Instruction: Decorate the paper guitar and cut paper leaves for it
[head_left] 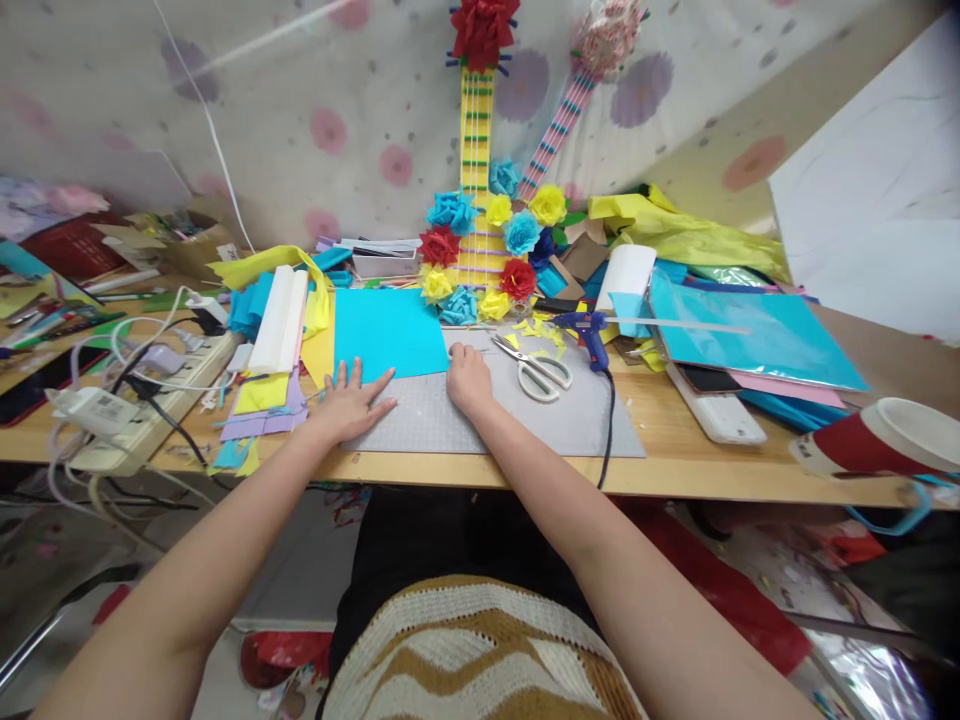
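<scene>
Blue sheet [390,330] partly over the mat [562,430], left of the scissors [543,376]. Left hand [349,404] spread flat at its near edge, gripping nothing; right hand [469,376] curled at its near right corner, grip not discernible

I'm getting moderately bright, diffuse light across the grey mat [405,425], with only faint, soft shadows on it. Right of the mat, glare streaks the clear plastic over the blue sheets [765,335], and farther up that side the white panel [877,210] reads palest. Below the mat, I see the space under the table [600,478] drop into murky shade. Wide-angle distortion stretches the cup [870,437] at far right and bows the table edge. Fine detail looks soft to me, smearing more toward the borders; the top right corner goes dark.
</scene>
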